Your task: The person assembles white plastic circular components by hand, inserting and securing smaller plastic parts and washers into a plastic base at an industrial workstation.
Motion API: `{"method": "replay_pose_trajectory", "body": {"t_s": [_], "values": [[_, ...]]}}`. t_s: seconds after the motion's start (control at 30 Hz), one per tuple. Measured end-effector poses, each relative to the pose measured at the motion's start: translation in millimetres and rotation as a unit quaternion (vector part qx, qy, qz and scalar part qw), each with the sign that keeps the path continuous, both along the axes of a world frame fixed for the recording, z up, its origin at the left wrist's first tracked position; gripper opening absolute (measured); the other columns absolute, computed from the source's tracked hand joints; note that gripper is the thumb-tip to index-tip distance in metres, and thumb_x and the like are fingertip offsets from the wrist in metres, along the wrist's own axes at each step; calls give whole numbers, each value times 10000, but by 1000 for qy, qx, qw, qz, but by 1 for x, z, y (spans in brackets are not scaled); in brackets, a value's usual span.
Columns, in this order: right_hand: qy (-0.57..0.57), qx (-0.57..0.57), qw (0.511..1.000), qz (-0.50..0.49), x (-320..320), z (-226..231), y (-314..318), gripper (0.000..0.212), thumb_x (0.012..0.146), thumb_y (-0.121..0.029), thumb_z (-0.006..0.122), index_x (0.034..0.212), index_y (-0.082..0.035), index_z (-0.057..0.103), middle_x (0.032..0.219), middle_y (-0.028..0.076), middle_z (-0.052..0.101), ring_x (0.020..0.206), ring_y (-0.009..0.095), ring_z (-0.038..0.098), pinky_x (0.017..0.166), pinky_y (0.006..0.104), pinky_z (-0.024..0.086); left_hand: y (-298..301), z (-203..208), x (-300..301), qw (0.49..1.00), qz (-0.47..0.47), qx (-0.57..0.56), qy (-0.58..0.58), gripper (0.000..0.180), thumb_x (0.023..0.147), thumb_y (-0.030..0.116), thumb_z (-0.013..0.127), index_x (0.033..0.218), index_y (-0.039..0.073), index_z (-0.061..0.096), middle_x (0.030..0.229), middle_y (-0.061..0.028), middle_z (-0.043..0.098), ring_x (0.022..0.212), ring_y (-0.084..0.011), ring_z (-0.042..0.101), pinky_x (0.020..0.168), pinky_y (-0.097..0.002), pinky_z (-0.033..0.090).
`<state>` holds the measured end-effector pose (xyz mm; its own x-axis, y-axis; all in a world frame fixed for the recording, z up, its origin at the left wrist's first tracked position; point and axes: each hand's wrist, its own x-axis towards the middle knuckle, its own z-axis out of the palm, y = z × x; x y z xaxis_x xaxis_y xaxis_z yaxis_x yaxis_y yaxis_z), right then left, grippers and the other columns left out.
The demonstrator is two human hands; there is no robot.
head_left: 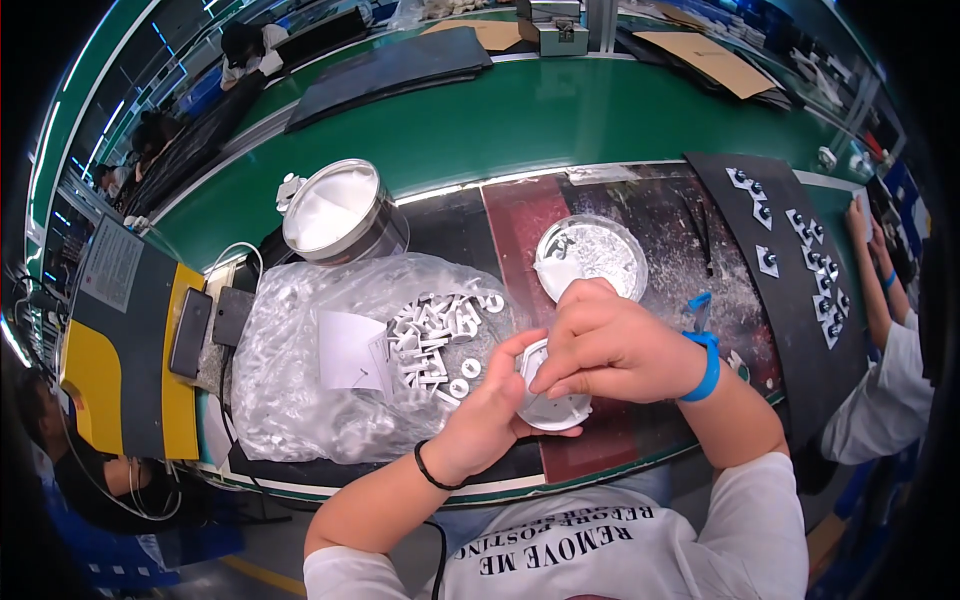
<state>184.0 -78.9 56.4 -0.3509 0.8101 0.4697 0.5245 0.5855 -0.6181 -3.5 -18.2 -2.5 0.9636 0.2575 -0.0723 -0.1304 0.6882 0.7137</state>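
Note:
My left hand (483, 418) is wrapped round the rim of a shallow round white dish (560, 411) close to my body. Over the dish, my right hand (622, 348) has its fingers pinched together, pointing down into it. What those fingertips hold, if anything, is too small and hidden to make out. Just beyond my right hand sits a clear round tub lid (612, 250) smeared with white paste. Left of my hands, a clear plastic bag (300, 415) lies with many small white stemmed plastic parts (428, 345) and white sheets of paper (350, 350) on it.
A clear tub of white material (345, 210) stands behind the bag. At left are a yellow and grey machine (130, 340) and a dark phone-like device (190, 332). A black board (740, 205) at right carries white pieces with black knobs; a co-worker's hands (872, 225) are beyond it.

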Motion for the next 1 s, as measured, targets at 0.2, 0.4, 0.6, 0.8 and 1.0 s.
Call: {"method": "replay_pose_trajectory", "body": {"t_s": [0.2, 0.4, 0.6, 0.8, 1.0], "values": [[183, -150, 970, -56, -6, -9, 1, 294, 699, -245, 742, 929, -85, 653, 872, 29, 560, 872, 207, 514, 799, 336, 391, 0, 6, 2, 999, 4, 39, 15, 761, 851, 506, 531, 1369, 170, 85, 1314, -135, 329, 1188, -273, 445, 925, -500, 452], [-23, 122, 971, -205, -13, -22, -6, 413, 619, -303, 765, 955, -105, 628, 982, 38, 572, 928, 234, 524, 833, 377, 382, 0, 3, 1, 994, 97, 41, 36, 658, 881, 452, 512, 1358, 195, 138, 1321, -101, 340, 1177, -290, 454, 888, -461, 475], [-124, 145, 949, -252, -26, -26, -11, 460, 576, -320, 756, 989, -156, 638, 1003, -14, 580, 962, 192, 507, 839, 372, 322, 1, 4, 0, 986, 154, 30, 55, 640, 888, 419, 513, 1357, 217, 128, 1311, -86, 352, 1174, -250, 449, 879, -415, 463], [-126, 166, 951, -229, -23, -25, -9, 445, 570, -294, 750, 985, -172, 643, 981, -48, 587, 933, 171, 508, 843, 369, 308, 0, 4, -1, 986, 155, 36, 53, 702, 864, 440, 543, 1363, 227, 97, 1315, -90, 325, 1195, -241, 418, 903, -419, 448], [-128, 170, 956, -203, -19, -24, -9, 412, 576, -271, 739, 970, -193, 647, 981, -53, 586, 930, 165, 515, 843, 371, 308, 0, 3, -1, 988, 148, 26, 35, 706, 863, 407, 552, 1364, 230, 87, 1304, -94, 329, 1174, -236, 430, 915, -407, 430]]}}
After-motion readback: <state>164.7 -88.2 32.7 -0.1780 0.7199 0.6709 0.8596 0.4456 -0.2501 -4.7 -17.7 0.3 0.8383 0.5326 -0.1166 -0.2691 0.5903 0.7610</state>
